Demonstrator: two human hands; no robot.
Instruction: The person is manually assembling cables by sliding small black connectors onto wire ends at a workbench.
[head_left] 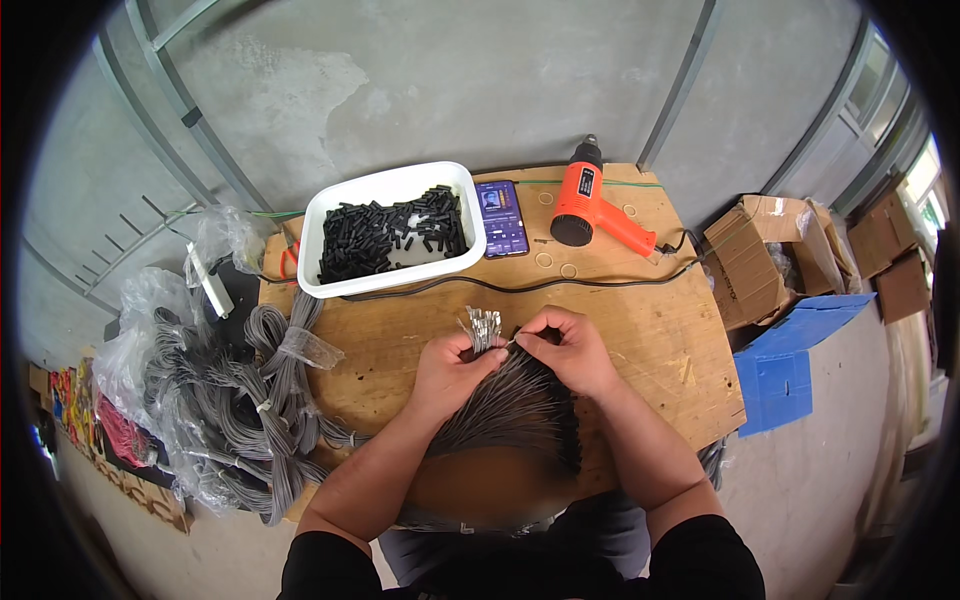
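Observation:
My left hand (450, 372) is closed around a bundle of thin grey wires (500, 412), whose bare silvery ends (484, 326) stick up above the fingers. Beside it, my right hand (572, 352) pinches the tip of a single wire between thumb and forefinger. The fingertips of both hands almost meet there. From the hands the wires fan out toward me across the table edge. Short black pieces line the right side of the fan. Whether a small sleeve is in the right pinch is too small to tell.
Beyond my hands stands a white plastic tub (388, 284) of short black tubes (385, 240). Right of it lie a phone (502, 220), an orange heat gun (590, 208) and several rubber bands. A black cord (560, 284) crosses the wooden table (660, 330). Coiled grey wire bundles (250, 400) fill the left side.

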